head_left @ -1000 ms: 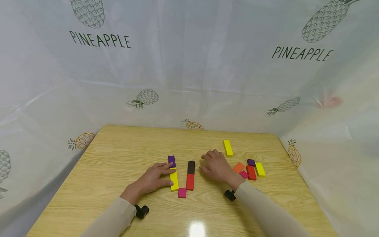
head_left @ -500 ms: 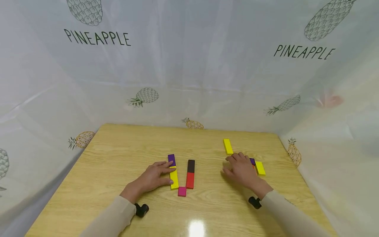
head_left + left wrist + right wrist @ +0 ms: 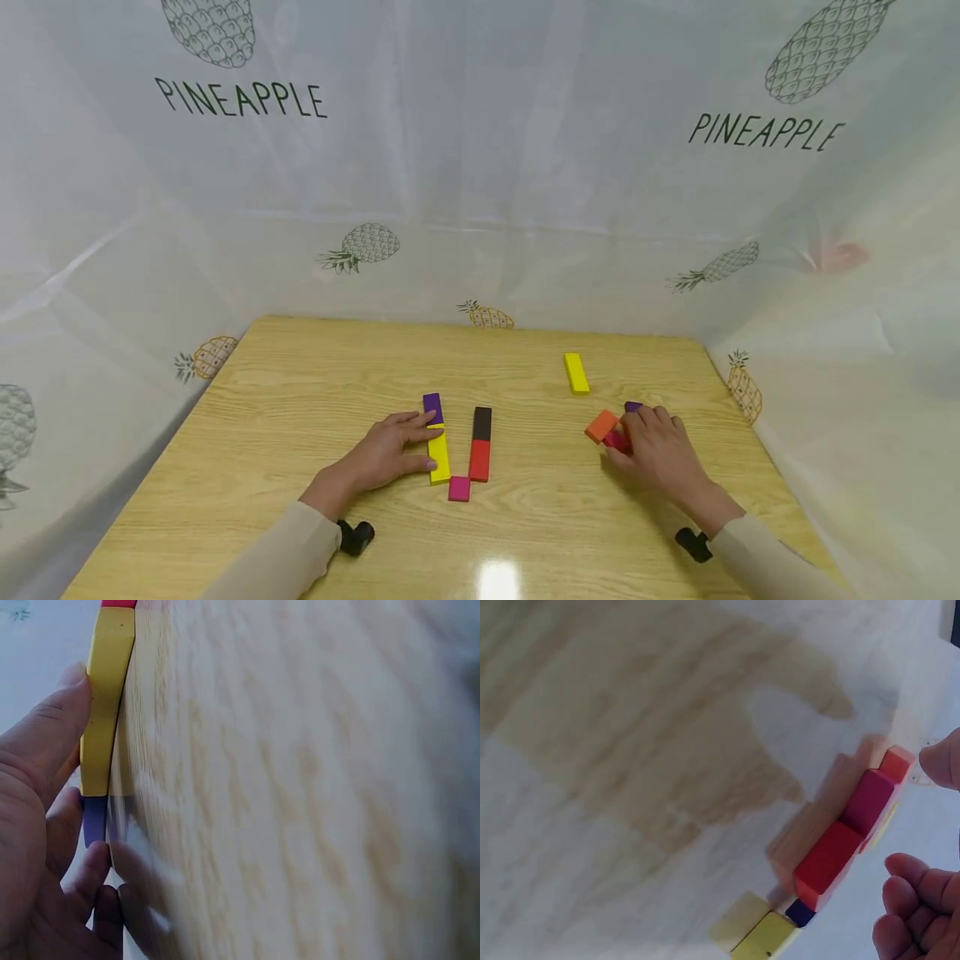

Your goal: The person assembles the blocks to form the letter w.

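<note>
A person's left hand (image 3: 386,450), left of centre in the lower half of the head view, rests with relaxed fingers along a two-block column: a purple block (image 3: 432,407) above a long yellow block (image 3: 438,460), end to end. The fingertips lie near the join and the thumb touches the yellow piece, steadying rather than gripping, it seems. Right of this column, and apart from it, a black block (image 3: 482,423) meets a red block (image 3: 480,461) end to end; a pink square block (image 3: 459,489) sits at the foot of both columns, between their lower ends.

The step in hand looks like choosing another piece from the cluster at right of centre. There the right hand (image 3: 663,454) reaches over the blocks, thumb and fingertips apart in the right wrist view, apparently holding nothing. Nearest its thumb are an orange block (image 3: 602,426) and a magenta block (image 3: 617,442); a second red block (image 3: 829,859), a dark purple block (image 3: 800,913) and a short yellow block (image 3: 763,939) continue the row toward that view's bottom edge.

Which piece is wanted cannot be told. The next move probably calls for closing thumb and fingertips on one block without nudging its neighbours, while the left hand keeps its column straight.
</note>
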Motion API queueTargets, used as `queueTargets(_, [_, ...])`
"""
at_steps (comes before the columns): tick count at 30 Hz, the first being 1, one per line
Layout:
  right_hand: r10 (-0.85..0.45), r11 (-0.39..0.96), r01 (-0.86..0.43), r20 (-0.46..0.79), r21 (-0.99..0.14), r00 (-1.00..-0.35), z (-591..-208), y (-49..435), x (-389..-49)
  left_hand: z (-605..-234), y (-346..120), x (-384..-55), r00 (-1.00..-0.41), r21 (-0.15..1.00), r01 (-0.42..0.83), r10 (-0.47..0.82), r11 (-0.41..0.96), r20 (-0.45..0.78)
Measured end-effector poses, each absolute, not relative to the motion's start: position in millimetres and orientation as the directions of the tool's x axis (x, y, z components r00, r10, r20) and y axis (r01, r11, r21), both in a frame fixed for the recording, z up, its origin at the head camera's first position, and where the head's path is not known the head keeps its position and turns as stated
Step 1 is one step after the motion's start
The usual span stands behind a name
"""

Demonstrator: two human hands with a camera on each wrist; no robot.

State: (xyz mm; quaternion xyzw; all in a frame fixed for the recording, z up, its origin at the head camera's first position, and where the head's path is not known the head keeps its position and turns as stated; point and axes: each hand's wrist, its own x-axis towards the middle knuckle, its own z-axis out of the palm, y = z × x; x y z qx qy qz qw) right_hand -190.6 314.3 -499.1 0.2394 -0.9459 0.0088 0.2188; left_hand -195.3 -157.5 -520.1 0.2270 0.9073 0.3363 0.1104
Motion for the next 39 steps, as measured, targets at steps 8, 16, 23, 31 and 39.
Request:
queueTargets(8, [-0.425, 0.902, -0.421, 0.364, 0.094, -0.829, -503, 321, -188, -518, -156, -197, -0.869, 0.670, 0.336, 0.493, 0.662, -0.052])
queueTargets(16, [-0.446, 0.885, -0.459, 0.411, 0.071, -0.795, -510, 322, -190, -517, -157, -198, -0.873, 0.674, 0.323, 0.484, 0.665, -0.059])
queueTargets(23, [-0.474, 0.868, -0.487, 0.448, 0.096, -0.758, -514, 322, -193, -516, -159, -199, -0.875, 0.674, 0.318, 0.480, 0.667, -0.062])
queueTargets(31, [-0.472, 0.870, -0.484, 0.441, 0.093, -0.763, -515, 321, -194, -515, -159, -200, -0.876, 0.673, 0.313, 0.477, 0.670, -0.066])
queueTargets(39, [-0.463, 0.873, -0.481, 0.438, 0.078, -0.770, -515, 320, -192, -513, -159, -200, -0.878, 0.661, 0.313, 0.474, 0.682, -0.074])
